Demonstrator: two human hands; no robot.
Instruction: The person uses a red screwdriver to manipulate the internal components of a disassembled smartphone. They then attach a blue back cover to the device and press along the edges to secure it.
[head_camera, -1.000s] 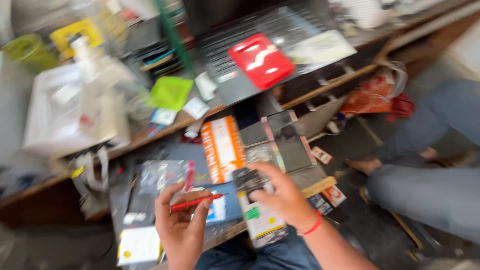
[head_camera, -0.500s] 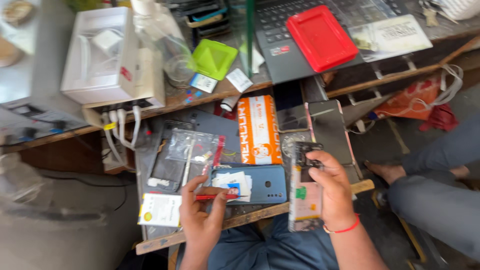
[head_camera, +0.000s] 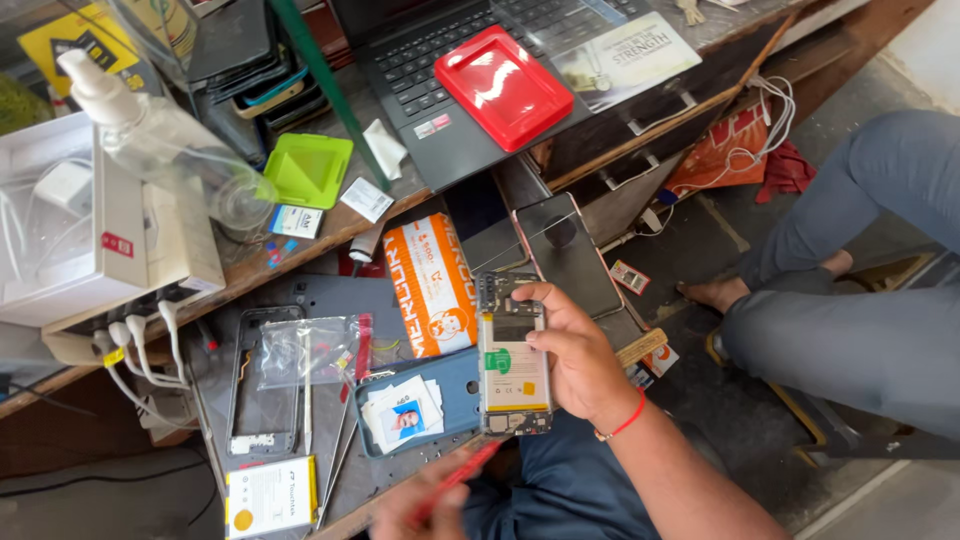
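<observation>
- A single view, from a camera worn on the person's head, looking steeply down over a low, cluttered workbench (head_camera: 330, 300).
- It faces forward and down: the laptop (head_camera: 450, 60) sits at the top of the frame, the person's lap at the bottom centre.
- It is close: the right hand (head_camera: 575, 355) fills the centre, the left hand (head_camera: 420, 510) is cut by the bottom edge.
- Someone else's legs (head_camera: 850, 300) fill the right side.

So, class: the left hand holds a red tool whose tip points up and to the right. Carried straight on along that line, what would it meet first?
Most likely the opened phone held in the right hand: the red tool in the left hand aims at its lower end. Depth is unclear, so it might pass beneath.
</observation>
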